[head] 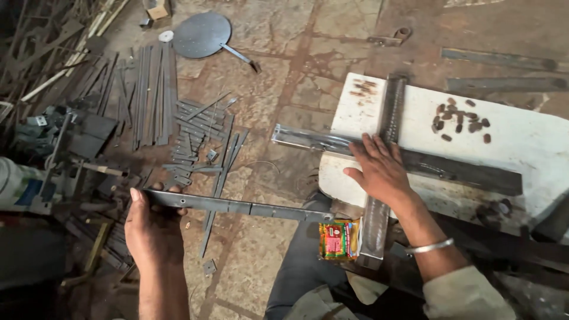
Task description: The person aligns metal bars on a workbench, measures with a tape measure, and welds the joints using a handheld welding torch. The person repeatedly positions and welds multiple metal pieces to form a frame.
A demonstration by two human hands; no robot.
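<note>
Gripping a long steel strip (237,207) in a closed left hand (151,228), the right hand (379,169) is pressing flat, fingers spread, on crossed bars (391,112) atop the white counter (533,142); aligning likely follows.

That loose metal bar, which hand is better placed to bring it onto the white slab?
Left, probably. The left hand already grips the loose metal bar at its end, while the right hand is pressed flat on the crossed bars on the white slab.

one head-worn view, steeply down, close over both hands (379,172) and floor (267,101)
</note>
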